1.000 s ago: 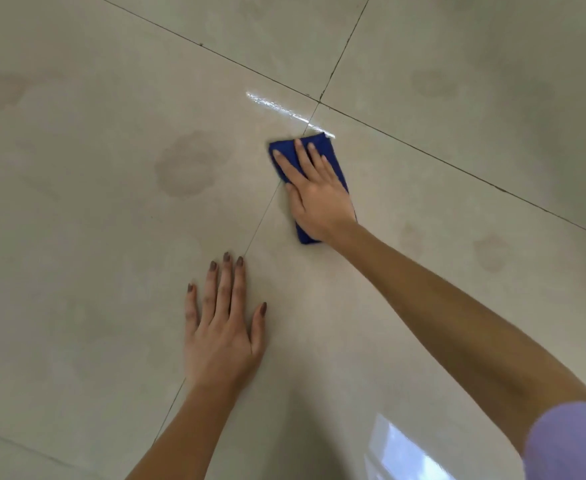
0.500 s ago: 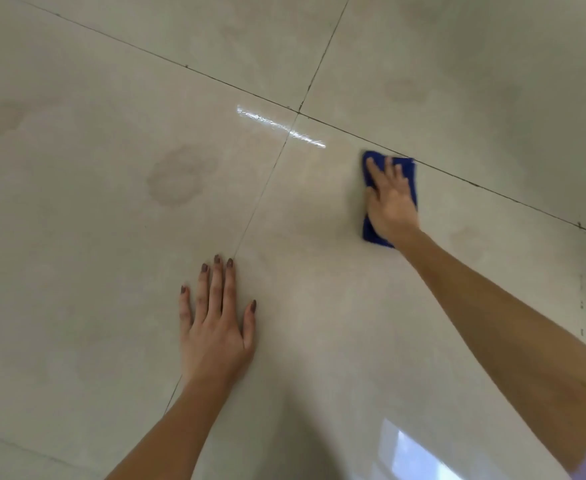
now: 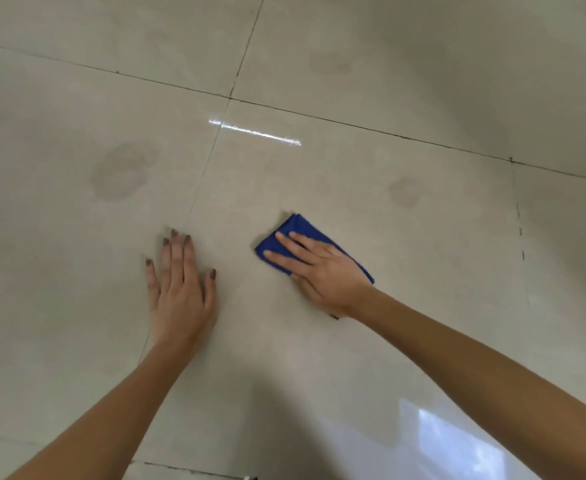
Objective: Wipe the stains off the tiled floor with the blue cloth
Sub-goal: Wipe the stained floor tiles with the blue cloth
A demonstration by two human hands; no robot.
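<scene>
A folded blue cloth (image 3: 300,228) lies flat on the beige tiled floor (image 3: 284,341), near the middle of the view. My right hand (image 3: 322,268) presses down on it with straight fingers and covers most of it. My left hand (image 3: 179,289) rests flat on the floor to the cloth's left, fingers spread, across a grout line. A large dull stain (image 3: 120,174) marks the tile beyond my left hand. A smaller stain (image 3: 405,192) sits beyond my right hand, and a faint one (image 3: 331,64) lies on the far tile.
Dark grout lines cross at a joint (image 3: 230,97) ahead of me. A bright streak of reflected light (image 3: 255,133) lies just past it, and a window glare (image 3: 457,441) shines on the tile near my right forearm.
My right hand has slid the cloth back toward me and to the left, from the far grout line to a spot beside my left hand. The left hand stays planted.
</scene>
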